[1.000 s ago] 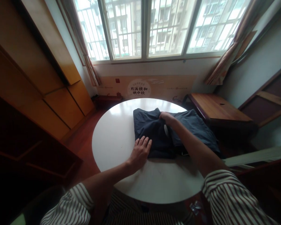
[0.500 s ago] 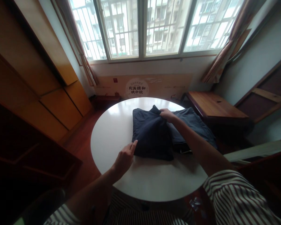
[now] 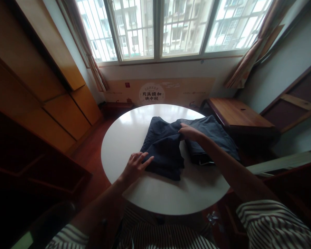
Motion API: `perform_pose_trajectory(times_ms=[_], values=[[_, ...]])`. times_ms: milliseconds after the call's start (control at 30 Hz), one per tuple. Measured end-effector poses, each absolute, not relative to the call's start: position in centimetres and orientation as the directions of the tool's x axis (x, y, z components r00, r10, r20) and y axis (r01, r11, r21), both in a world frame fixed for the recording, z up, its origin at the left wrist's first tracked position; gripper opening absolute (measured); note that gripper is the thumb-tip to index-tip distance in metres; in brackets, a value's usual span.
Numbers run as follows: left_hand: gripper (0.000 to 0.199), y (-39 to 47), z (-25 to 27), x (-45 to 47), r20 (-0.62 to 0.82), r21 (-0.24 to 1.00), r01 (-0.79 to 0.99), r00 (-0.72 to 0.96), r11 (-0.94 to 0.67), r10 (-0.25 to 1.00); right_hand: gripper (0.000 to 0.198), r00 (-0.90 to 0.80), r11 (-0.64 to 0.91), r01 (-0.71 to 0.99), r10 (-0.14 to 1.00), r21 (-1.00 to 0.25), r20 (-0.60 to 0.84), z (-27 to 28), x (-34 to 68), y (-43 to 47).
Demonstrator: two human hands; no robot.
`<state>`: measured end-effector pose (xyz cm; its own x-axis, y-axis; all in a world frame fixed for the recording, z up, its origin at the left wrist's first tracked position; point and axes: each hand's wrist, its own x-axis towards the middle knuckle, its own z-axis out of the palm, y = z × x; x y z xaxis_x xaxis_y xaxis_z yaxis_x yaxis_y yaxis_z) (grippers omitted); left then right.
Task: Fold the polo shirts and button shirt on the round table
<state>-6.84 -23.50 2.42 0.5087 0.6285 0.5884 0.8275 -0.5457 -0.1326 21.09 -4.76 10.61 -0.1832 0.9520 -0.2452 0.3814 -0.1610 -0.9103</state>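
A dark navy folded garment (image 3: pixel 162 148) lies on the white round table (image 3: pixel 171 204), its surface wrinkled and its lower edge uneven. My right hand (image 3: pixel 189 132) grips the garment's upper right edge with fingers closed. At the garment's left edge rests my left hand (image 3: pixel 137 164), fingers apart and touching the fabric. To the right, a greyer blue pile of folded cloth (image 3: pixel 212 135) lies partly under my right forearm. Its front edge shows black with a thin white line.
A low wooden table (image 3: pixel 241 112) stands beyond the round table at the right. Wooden cabinets (image 3: pixel 64 114) line the left side. A printed banner (image 3: pixel 176 90) runs below the barred window at the back. A shiny clear object (image 3: pixel 213 218) sits below the table's front edge.
The garment has been pulled slightly left and turned, and its raised upper corner has come down. My left hand has shifted left and its fingers have spread. My right hand still grips the fabric.
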Motion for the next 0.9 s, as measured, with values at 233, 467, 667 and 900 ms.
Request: perform_pose_trajectory(times_ms=[233, 467, 667, 900], values=[[0.032, -22.3, 4.4, -7.8, 0.641, -0.046, 0.857, 0.419, -0.513, 0.643, 0.047, -0.193, -0.221, 0.318, 0.937, -0.922, -0.291, 9.3, 21.8, -2.6], [0.043, -22.4, 2.6, -2.7, 0.447, -0.215, 0.686, 0.702, -0.695, 0.555, 0.051, -0.225, -0.241, 0.308, 0.921, -0.92, -0.317, 8.7, 21.0, -3.1], [0.026, -20.1, 3.3, -0.5, 0.521, -0.091, 0.637, 0.686, -0.765, 0.508, 0.05, -0.213, -0.242, 0.323, 0.923, -0.915, -0.32, 9.9, 20.4, -3.3], [0.032, -22.0, 5.7, -2.6, 0.564, -0.14, 0.469, 0.761, -0.872, 0.319, 0.037, -0.235, -0.193, 0.522, 0.904, -0.831, -0.358, 11.1, 21.8, -3.2]])
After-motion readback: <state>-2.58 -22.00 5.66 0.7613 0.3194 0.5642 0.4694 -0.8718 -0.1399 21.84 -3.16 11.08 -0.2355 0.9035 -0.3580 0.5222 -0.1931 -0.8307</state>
